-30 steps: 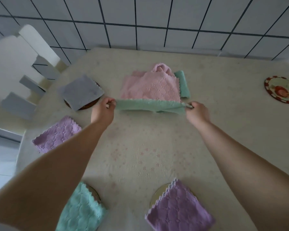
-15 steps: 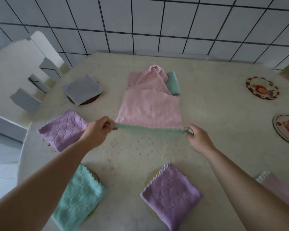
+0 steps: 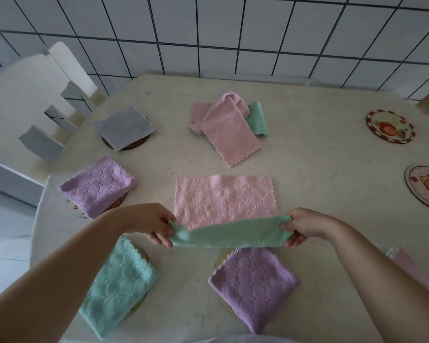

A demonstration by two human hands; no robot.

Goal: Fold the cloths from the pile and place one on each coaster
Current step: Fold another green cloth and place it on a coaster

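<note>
A green cloth is held stretched between two hands, just above the pale surface. The left hand pinches its left end and the right hand pinches its right end, the fingers of each curled round the fabric. The cloth appears as a long narrow band, seemingly folded once along its length. Directly beyond it a pink cloth lies flat on the surface, its near edge hidden behind the green band. Farther back sits the pile, pink cloths with a green one beneath.

Folded cloths already cover four coasters: a grey cloth, a lilac cloth, a mint cloth and a purple cloth. Two bare coasters wait on the right, one farther and one nearer.

The fold appears part done. To finish it well, the band should probably be kept taut and level, the scalloped edges lined up, and one end brought over to meet the other so that a neat square results. The pink cloth beneath may be snagged if the band is lowered onto it, so the folding is best done on bare surface. A bare coaster on the right seems the likely destination.
</note>
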